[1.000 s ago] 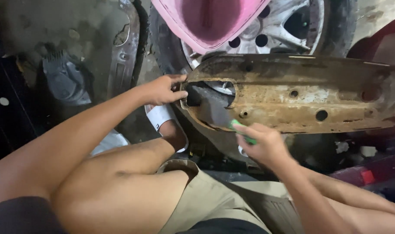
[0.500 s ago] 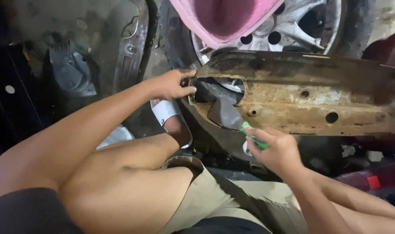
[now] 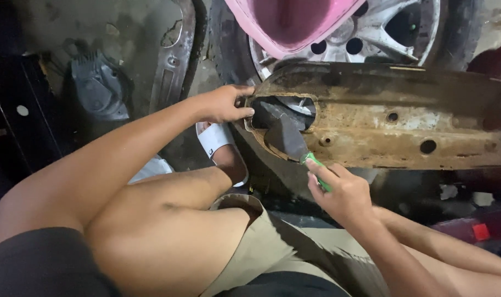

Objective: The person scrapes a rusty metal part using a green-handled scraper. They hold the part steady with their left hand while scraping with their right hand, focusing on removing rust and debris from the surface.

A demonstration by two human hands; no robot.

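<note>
A long rusty metal panel (image 3: 404, 126) lies across my lap area, with a rounded opening at its left end. My left hand (image 3: 223, 103) grips the panel's left edge beside that opening. My right hand (image 3: 341, 192) is closed around the green handle of a scraper (image 3: 292, 140), whose wide dark blade lies against the panel at the opening's lower rim. My bare knee and tan shorts fill the foreground below.
A car wheel with a silver alloy rim (image 3: 393, 30) stands behind the panel, with a pink plastic tub (image 3: 289, 22) in front of it. A white sandal (image 3: 215, 140) is on my foot. Dark metal parts (image 3: 96, 88) lie on the concrete at left.
The scraper blade has moved up from below the panel's edge to the rim of the opening. My left hand has kept its grip on the panel's left end.
</note>
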